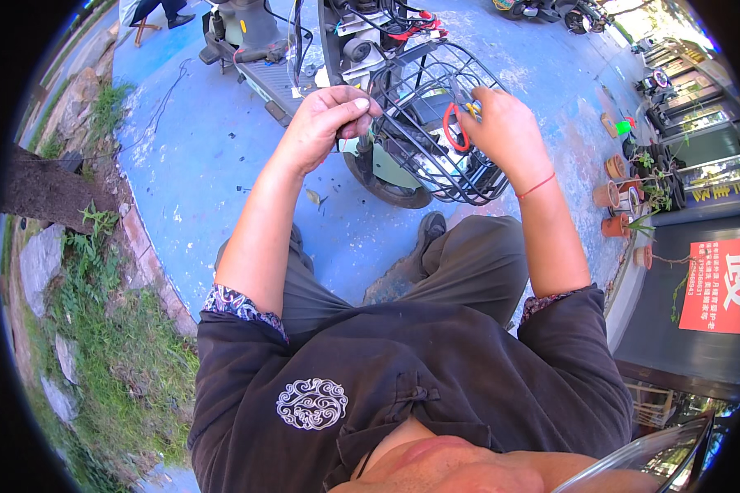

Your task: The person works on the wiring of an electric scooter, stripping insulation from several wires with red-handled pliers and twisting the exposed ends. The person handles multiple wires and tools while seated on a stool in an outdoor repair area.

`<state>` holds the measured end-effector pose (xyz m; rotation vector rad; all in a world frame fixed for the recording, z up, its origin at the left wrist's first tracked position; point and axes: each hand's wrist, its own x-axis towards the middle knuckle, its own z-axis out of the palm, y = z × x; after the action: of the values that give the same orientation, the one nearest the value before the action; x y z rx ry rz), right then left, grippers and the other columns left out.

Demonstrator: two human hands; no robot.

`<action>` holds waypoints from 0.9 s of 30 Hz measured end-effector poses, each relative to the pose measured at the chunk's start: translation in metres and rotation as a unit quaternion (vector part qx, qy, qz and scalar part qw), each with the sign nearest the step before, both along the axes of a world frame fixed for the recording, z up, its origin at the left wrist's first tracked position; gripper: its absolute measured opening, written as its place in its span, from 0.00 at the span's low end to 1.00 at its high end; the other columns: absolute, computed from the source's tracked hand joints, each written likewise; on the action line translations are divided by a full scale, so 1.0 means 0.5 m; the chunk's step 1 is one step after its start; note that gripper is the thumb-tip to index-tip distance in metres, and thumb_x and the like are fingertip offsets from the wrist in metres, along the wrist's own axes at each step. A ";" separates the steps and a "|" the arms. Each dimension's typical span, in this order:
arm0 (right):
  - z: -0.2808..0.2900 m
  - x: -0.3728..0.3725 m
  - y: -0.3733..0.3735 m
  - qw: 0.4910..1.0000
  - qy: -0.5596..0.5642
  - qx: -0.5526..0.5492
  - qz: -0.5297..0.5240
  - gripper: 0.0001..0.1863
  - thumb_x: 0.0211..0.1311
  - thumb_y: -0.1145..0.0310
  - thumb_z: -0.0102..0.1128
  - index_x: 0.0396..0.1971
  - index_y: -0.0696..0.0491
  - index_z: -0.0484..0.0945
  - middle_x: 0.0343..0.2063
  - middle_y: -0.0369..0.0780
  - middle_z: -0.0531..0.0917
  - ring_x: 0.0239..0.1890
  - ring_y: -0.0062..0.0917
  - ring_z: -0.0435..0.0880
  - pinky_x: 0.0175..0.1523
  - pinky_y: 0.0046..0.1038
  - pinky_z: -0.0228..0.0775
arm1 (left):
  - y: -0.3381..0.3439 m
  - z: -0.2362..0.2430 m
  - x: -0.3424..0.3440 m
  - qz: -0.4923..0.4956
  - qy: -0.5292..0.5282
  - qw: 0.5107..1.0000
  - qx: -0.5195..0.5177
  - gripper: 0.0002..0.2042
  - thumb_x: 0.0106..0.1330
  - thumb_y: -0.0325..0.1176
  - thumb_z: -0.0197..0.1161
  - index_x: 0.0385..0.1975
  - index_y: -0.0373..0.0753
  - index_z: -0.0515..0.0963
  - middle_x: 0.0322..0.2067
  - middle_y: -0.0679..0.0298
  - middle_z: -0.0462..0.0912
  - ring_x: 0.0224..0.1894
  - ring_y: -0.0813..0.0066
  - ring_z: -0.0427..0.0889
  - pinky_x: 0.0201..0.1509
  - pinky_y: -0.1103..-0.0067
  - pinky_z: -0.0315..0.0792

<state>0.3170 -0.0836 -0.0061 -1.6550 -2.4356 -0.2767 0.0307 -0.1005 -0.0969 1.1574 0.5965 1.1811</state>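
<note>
My left hand (334, 121) is closed in a pinch beside the left rim of a black wire basket (435, 177). What lies between its thumb and fingers is too small to make out. Over the basket's right side, my right hand (505, 131) grips red-handled pliers (455, 130), their grey head pointing away from me. A yellow and blue bit shows by those fingers, its kind unclear. The basket sits at the front of a scooter (263, 78) whose front is opened up, with loose wires (300, 49) and red cables (419, 26) bare. Part of its front wheel (386, 191) shows under the basket.
Blue-painted ground (181, 181) surrounds my feet, with small scraps on it. A stone edge, grass (131, 361) and a tree trunk (53, 189) lie left. Flower pots (606, 195) and a red sign (719, 287) stand right. Another person's legs (168, 10) show far left.
</note>
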 end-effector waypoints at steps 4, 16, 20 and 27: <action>0.035 -0.080 -0.011 0.937 0.240 -0.055 0.249 0.17 0.60 0.68 0.67 0.48 0.56 0.82 0.37 0.46 0.85 0.42 0.43 0.86 0.48 0.39 0.79 | -0.002 0.005 0.009 -0.039 0.024 0.999 0.001 0.10 0.73 0.33 0.61 0.40 0.32 0.84 0.25 0.68 0.80 0.24 0.86 0.68 0.32 0.85 0.65; 0.026 -0.133 0.033 0.899 0.096 -0.045 0.424 0.06 0.59 0.70 0.67 0.35 0.53 0.83 0.33 0.41 0.82 0.38 0.40 0.84 0.42 0.38 0.77 | -0.003 0.003 -0.008 -0.111 0.050 0.993 0.002 0.10 0.74 0.33 0.61 0.40 0.33 0.84 0.26 0.68 0.82 0.26 0.86 0.74 0.31 0.85 0.68; 0.024 -0.125 0.006 0.920 0.102 -0.040 0.376 0.06 0.61 0.68 0.66 0.33 0.54 0.82 0.30 0.42 0.83 0.36 0.41 0.84 0.40 0.39 0.76 | -0.014 0.026 0.005 -0.043 0.132 0.990 0.036 0.07 0.72 0.30 0.63 0.39 0.33 0.84 0.28 0.68 0.83 0.30 0.84 0.79 0.36 0.84 0.73; -0.016 -0.126 -0.033 0.949 0.175 -0.157 0.207 0.13 0.67 0.63 0.59 0.31 0.59 0.79 0.29 0.52 0.82 0.38 0.52 0.83 0.42 0.49 0.73 | -0.013 0.004 0.015 0.091 0.299 0.934 0.171 0.05 0.64 0.27 0.70 0.34 0.33 0.84 0.31 0.65 0.86 0.36 0.79 0.83 0.43 0.76 0.78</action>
<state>0.2538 -0.1000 -0.0141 -1.1118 -2.5474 0.4486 0.0382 -0.1071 -0.0947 1.8183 1.0017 1.1071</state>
